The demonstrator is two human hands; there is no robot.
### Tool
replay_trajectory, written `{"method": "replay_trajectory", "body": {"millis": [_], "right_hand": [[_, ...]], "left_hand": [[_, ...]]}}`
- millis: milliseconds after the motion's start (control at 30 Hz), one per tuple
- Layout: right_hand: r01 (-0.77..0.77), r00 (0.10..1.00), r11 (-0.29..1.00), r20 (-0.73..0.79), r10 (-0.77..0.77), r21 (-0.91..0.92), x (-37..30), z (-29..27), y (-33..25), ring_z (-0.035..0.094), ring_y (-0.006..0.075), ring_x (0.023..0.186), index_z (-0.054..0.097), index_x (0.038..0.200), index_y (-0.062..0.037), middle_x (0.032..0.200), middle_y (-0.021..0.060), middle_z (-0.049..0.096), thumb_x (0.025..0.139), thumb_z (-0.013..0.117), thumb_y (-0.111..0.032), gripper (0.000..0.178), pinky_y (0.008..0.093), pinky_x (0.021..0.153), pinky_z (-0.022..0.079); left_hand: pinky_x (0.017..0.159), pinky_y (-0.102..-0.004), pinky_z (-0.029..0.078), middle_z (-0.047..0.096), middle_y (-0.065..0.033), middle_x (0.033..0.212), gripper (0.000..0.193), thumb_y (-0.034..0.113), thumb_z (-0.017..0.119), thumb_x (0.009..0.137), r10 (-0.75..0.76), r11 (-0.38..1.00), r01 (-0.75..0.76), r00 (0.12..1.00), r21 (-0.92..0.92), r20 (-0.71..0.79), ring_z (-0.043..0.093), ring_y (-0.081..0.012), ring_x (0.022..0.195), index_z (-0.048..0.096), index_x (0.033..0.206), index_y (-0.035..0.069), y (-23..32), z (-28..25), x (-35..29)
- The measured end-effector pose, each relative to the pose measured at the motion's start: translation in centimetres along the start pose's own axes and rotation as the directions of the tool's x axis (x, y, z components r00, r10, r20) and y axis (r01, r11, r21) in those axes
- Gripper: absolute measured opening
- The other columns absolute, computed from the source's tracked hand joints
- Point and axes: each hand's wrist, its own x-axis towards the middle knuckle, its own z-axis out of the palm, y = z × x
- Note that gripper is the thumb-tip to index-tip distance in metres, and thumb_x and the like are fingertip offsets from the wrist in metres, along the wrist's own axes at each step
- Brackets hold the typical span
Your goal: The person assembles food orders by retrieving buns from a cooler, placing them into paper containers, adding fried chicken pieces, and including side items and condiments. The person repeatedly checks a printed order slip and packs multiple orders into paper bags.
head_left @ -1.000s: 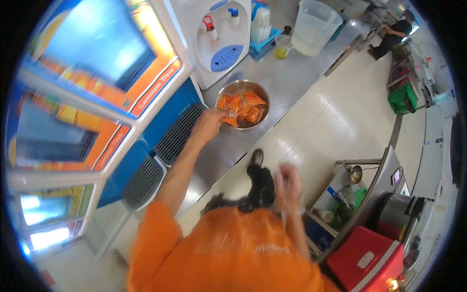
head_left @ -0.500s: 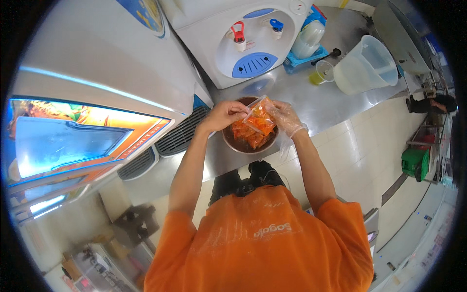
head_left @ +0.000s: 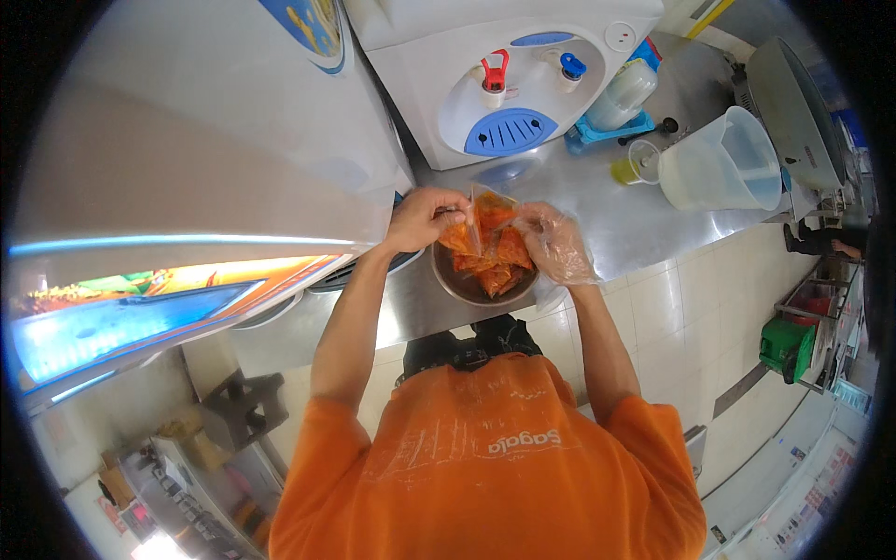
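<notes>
Over the counter, my bare left hand [head_left: 427, 220] is closed, its fingertips pinching one edge of a clear plastic bag [head_left: 484, 217] with orange-red contents. My right hand [head_left: 554, 245], in a clear disposable glove, has its fingers closed on the bag's opposite edge. The bag stretches between both hands, directly above a round metal bowl [head_left: 452, 283]. Inside the bowl lie several orange-red packets [head_left: 497, 278], partly covered by the bag. What exactly the bag contains is too small to make out.
Behind the bowl stands a white water dispenser [head_left: 448, 103] with red and blue taps. On the steel counter [head_left: 607, 219] are a translucent pitcher [head_left: 700, 173], a small cup [head_left: 642, 163] of yellow-green liquid and a blue tray [head_left: 616, 129]. A large drinks machine [head_left: 205, 159] rises at left.
My hands have drawn slightly apart at the bag, which now spreads between them lower over the bowl. My right wrist has turned. The whole view has shifted a little.
</notes>
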Motion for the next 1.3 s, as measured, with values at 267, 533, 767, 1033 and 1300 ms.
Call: {"method": "replay_trajectory", "body": {"millis": [267,533,767,1033,1300], "right_hand": [[0.446,0.864,0.666,0.093,-0.495,-0.598,0.3,2.5,-5.8,0.041,0.0414,0.138,0.039,0.15,-0.0114,0.148,0.0178,0.046,0.058,0.093,-0.035,0.109,0.0534,0.111,0.035],[0.078,0.847,0.908,-0.508,0.158,0.412,-0.1,5.3,-4.3,0.068,0.025,0.098,0.062,0.119,0.0008,0.114,0.014,0.067,0.092,0.069,-0.01,0.029,0.0363,0.078,0.059],[-0.017,0.81,0.663,-0.378,0.448,0.749,-0.6,2.2,-5.4,0.067,0.0276,0.099,0.054,0.124,0.0012,0.118,0.0162,0.064,0.093,0.072,-0.017,0.04,0.0388,0.08,0.059],[0.134,0.958,0.509,-0.021,-0.287,-0.85,-1.0,-3.2,-9.7,0.066,0.0436,0.093,0.061,0.12,-0.0052,0.108,0.0205,0.068,0.087,0.069,-0.034,0.045,0.0542,0.091,0.048],[0.201,0.952,0.723,0.307,0.017,-0.661,0.9,-6.7,-7.9,0.064,0.0436,0.083,0.062,0.113,-0.0008,0.091,0.0218,0.069,0.092,0.058,-0.023,0.031,0.0452,0.079,0.052]], "left_hand": [[0.089,-0.0304,0.05,0.071,-0.0113,0.107,0.021,0.01,0.057,0.1,-0.013,1.0,0.014,1.0,0.027,-0.027,0.065,-0.0192,0.095,0.064,0.117,0.0,4.3,0.0,0.5],[0.101,-0.0399,0.05,0.058,-0.0189,0.136,0.048,0.015,0.06,0.099,-0.051,0.855,0.001,0.995,-0.519,-0.082,0.062,-0.0322,0.12,0.046,0.141,-0.003,4.0,1.0,-0.6],[0.088,-0.0481,0.052,0.068,-0.0257,0.109,0.029,0.007,0.058,0.095,0.254,0.94,-0.091,0.83,0.33,-0.496,0.065,-0.0421,0.104,0.057,0.125,0.004,2.8,9.1,0.7],[0.08,-0.052,0.052,0.069,-0.0253,0.101,0.022,0.012,0.065,0.088,0.105,0.894,0.018,0.963,0.447,-0.249,0.066,-0.045,0.091,0.063,0.109,0.003,7.8,5.9,4.3],[0.07,-0.0433,0.048,0.069,-0.021,0.084,0.027,0.026,0.071,0.087,-0.037,0.775,-0.117,0.972,0.621,0.23,0.064,-0.0348,0.075,0.071,0.094,0.0,9.6,4.0,7.5]]}}
